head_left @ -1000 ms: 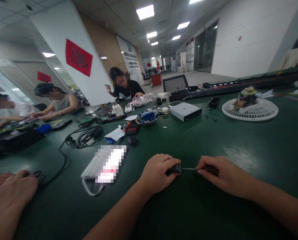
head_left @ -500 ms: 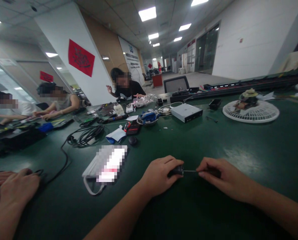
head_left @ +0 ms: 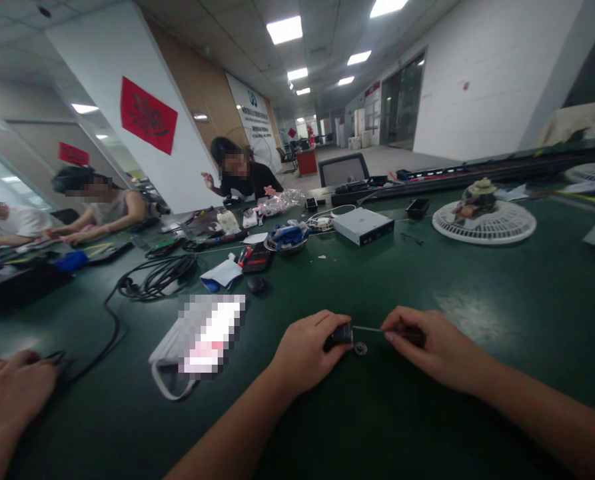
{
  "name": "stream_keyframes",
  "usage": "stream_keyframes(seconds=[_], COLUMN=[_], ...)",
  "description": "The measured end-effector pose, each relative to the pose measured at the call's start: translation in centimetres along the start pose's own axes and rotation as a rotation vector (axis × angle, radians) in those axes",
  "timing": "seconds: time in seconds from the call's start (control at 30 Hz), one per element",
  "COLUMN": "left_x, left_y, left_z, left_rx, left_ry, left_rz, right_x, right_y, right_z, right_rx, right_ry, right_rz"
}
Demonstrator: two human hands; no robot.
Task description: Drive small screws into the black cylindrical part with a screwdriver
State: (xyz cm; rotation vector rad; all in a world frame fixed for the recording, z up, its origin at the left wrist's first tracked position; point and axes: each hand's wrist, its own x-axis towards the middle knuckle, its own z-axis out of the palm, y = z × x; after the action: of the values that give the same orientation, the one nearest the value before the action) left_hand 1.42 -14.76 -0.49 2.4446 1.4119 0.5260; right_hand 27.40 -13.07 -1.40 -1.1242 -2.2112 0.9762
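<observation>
My left hand (head_left: 307,350) grips a small black part (head_left: 340,337) against the green bench top. My right hand (head_left: 427,340) holds a dark-handled screwdriver (head_left: 411,336), and its thin metal shaft (head_left: 368,328) reaches across to the black part. Just below the shaft, a small round metal washer or gear (head_left: 360,348) lies on the bench, close to my left hand. What the shaft tip touches is hidden by the black part and my fingers. Another person's hand (head_left: 7,407) rests at the lower left corner, apart from mine.
A blurred face mask (head_left: 200,340) and a coiled black cable (head_left: 160,279) lie to my left. Farther off stand a silver drive box (head_left: 363,225), a metal bowl with blue items (head_left: 286,240) and a white fan guard (head_left: 484,223). Co-workers sit along the bench.
A small round metal piece now shows on the bench below the shaft. My hands have shifted slightly left, and the whole view has turned with my head.
</observation>
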Motion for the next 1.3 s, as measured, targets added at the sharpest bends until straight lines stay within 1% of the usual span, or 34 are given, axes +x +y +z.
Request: stream_keyframes(seconds=[0.07, 0.13, 0.2, 0.27, 0.33, 0.4, 0.5, 0.57, 0.6, 0.67, 0.73, 0.8, 0.9, 1.03, 1.1, 1.2, 1.3], left_x=[0.0, 0.0, -0.1, -0.1, -0.1, -0.1, -0.1, -0.1, 0.0, 0.0, 0.0, 0.0, -0.1, -0.2, -0.2, -0.1, -0.1], left_y=[-0.1, -0.2, -0.1, 0.1, 0.4, 0.5, 0.4, 0.1, -0.1, -0.4, -0.7, -0.9, -0.8, -0.3, -0.2, -0.3, -0.5], left_z=[0.1, 0.0, -0.1, -0.3, -0.5, -0.5, -0.3, 0.0, 0.2, 0.4, 0.6, 0.5, 0.2, 0.1, 0.1, 0.1, -0.1], left_rx=[-0.01, -0.018, -0.019, -0.005, 0.025, 0.05, 0.052, 0.041, 0.037, 0.031, 0.024, 0.023, 0.04, 0.059, 0.066, 0.085, 0.105], left_ry=[0.039, 0.059, 0.041, -0.007, -0.055, -0.077, -0.061, -0.036, -0.02, 0.009, 0.024, 0.008, -0.05, -0.118, -0.137, -0.132, -0.102], left_rz=[-0.065, -0.105, -0.106, -0.104, -0.125, -0.152, -0.16, -0.164, -0.171, -0.185, -0.186, -0.182, -0.179, -0.117, -0.092, -0.059, -0.009], right_x=[0.2, 0.2, 0.2, 0.1, -0.1, -0.3, -0.6, -0.6, -0.5, -0.2, 0.1, 0.2, 0.3, 0.3, 0.4, 0.5, 0.5], right_y=[-0.1, -0.3, -0.6, -0.8, -1.1, -1.5, -2.1, -2.2, -2.1, -1.7, -1.1, -0.5, 0.0, 0.2, 0.3, 0.2, -0.1], right_z=[-0.2, -0.5, -0.6, -0.6, -0.3, 0.2, 0.9, 1.2, 1.3, 1.3, 1.2, 0.9, 0.8, 0.9, 0.9, 0.8, 0.7], right_rx=[0.001, -0.03, -0.065, -0.084, -0.082, -0.061, -0.049, -0.082, -0.101, -0.133, -0.16, -0.177, -0.173, -0.125, -0.123, -0.145, -0.154], right_ry=[0.057, 0.088, 0.085, 0.071, 0.064, 0.034, -0.083, -0.149, -0.168, -0.166, -0.134, -0.098, -0.043, 0.03, 0.033, 0.016, 0.042], right_rz=[0.076, 0.135, 0.157, 0.145, 0.087, -0.032, -0.232, -0.295, -0.302, -0.276, -0.222, -0.177, -0.136, -0.102, -0.094, -0.066, -0.046])
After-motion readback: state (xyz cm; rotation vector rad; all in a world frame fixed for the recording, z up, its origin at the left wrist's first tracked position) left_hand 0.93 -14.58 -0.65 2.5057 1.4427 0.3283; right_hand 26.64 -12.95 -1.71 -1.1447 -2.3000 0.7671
